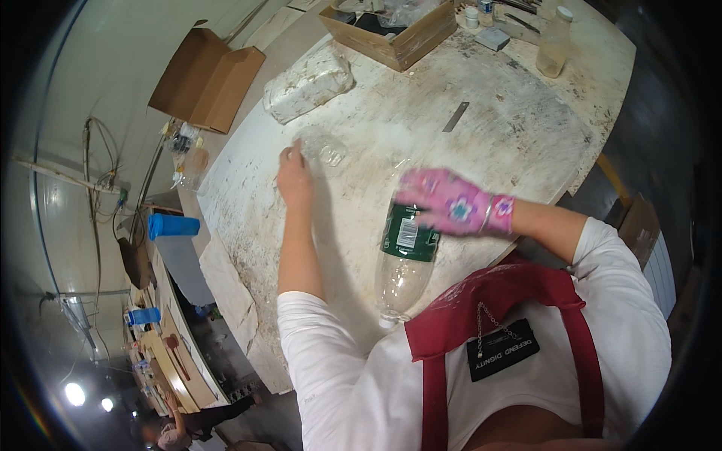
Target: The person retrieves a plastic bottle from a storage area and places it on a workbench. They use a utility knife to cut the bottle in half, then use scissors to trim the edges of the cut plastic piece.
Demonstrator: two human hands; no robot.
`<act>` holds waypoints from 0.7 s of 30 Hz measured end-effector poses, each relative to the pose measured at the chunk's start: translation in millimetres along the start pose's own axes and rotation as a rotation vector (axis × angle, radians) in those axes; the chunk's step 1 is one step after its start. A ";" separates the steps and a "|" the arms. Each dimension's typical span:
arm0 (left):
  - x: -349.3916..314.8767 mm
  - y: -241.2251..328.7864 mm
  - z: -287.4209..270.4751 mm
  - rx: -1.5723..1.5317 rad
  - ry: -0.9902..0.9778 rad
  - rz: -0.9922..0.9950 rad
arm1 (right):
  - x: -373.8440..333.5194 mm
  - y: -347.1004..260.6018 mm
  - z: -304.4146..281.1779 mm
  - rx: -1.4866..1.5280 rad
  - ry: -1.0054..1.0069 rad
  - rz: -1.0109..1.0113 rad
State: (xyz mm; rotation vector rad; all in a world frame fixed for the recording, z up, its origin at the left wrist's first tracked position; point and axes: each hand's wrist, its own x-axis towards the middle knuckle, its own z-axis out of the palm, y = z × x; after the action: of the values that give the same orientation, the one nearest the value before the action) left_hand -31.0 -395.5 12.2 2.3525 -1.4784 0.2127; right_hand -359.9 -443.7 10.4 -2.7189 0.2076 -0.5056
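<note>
A large clear plastic bottle with a green label lies on the worktable, its white-capped neck pointing toward me. My right hand, in a pink flowered glove, grips the bottle across the upper part of its label; the glove is slightly blurred and hides part of the far end. To the left, my bare left hand has its fingers closed at the edge of a clear, rounded plastic piece that looks like a cut-off bottle bottom. This piece sits apart from the bottle, low over the tabletop.
Beyond my left hand lies a white, stained wrapped block. An open brown box stands at the left edge, and a filled carton at the back. A metal strip and a cloudy bottle are farther right.
</note>
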 end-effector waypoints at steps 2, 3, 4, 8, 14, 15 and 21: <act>14.5 -17.9 -0.7 -0.017 -0.053 -0.034 | -9.9 41.2 -19.8 -0.240 0.138 0.014; 23.2 -27.8 -0.5 -0.010 -0.116 -0.056 | -9.2 69.7 -29.8 -0.307 0.060 0.116; 25.3 -33.6 1.1 0.000 -0.177 -0.081 | -9.9 89.7 -52.5 -0.099 0.016 0.336; 32.9 -19.0 12.0 -0.583 -0.446 -0.341 | -17.8 170.4 -62.9 -0.357 -0.108 0.498; 8.7 20.5 8.0 -0.793 -0.625 -0.469 | 8.5 197.7 -52.9 -0.421 -0.431 0.498; -0.1 24.9 0.8 -0.808 -0.569 -0.475 | 12.4 198.9 -51.2 -0.422 -0.568 0.560; -38.7 17.0 -8.3 -0.833 -0.418 -0.449 | -1.4 225.5 -35.9 -0.360 -0.403 0.455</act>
State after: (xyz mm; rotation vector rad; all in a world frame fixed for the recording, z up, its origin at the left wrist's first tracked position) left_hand -62.9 -366.5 11.6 1.9745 -0.8638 -0.8787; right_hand -391.8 -663.1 -44.4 -2.8988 0.8463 0.2300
